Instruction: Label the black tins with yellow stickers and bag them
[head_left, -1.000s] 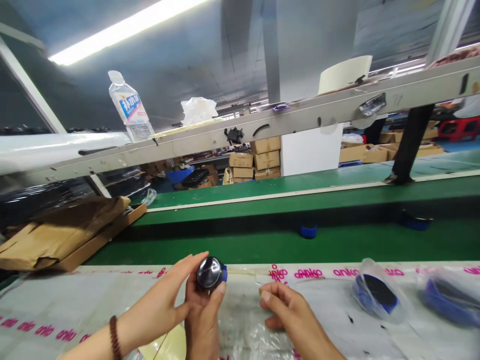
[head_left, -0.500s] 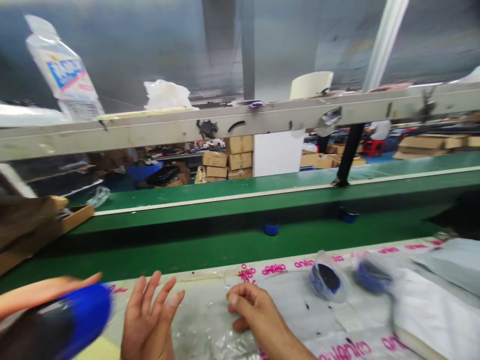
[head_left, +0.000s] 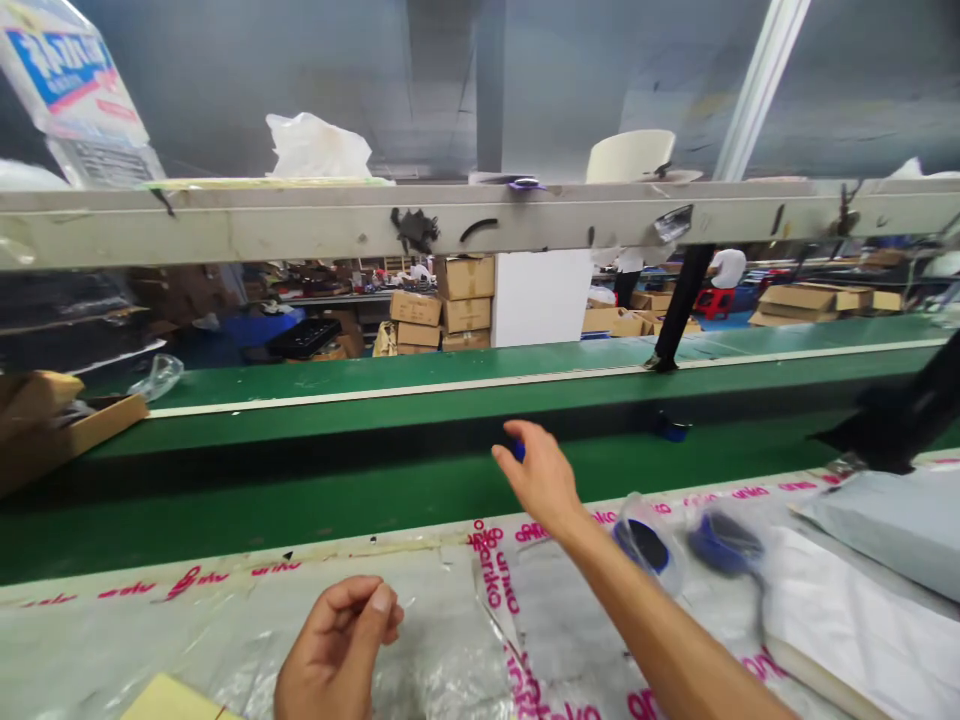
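My right hand (head_left: 544, 475) reaches forward over the green belt, thumb and fingers around a small blue round piece (head_left: 519, 450), mostly hidden by the hand. Low in the middle, my left hand (head_left: 337, 645) hovers by the plastic-covered worktop (head_left: 420, 650) with its fingers curled and thumb pressed to them; nothing shows in it. Two blue round pieces with dark faces, one (head_left: 646, 545) and another (head_left: 726, 540), lie in clear plastic bags to the right of my right forearm.
Another dark-blue piece (head_left: 673, 430) sits farther along the green belt (head_left: 300, 510). A beam shelf (head_left: 300, 222) crosses above, holding a bottle (head_left: 75, 80) and a white roll (head_left: 630, 157). White packets (head_left: 855, 610) lie right, a yellow sheet (head_left: 176, 700) front left, a carton (head_left: 105, 425) left.
My right hand has stretched forward from the worktop to the blue piece on the belt. My left hand's spread fingers have curled closed. Another hand holding a blue-and-black object has left the left side.
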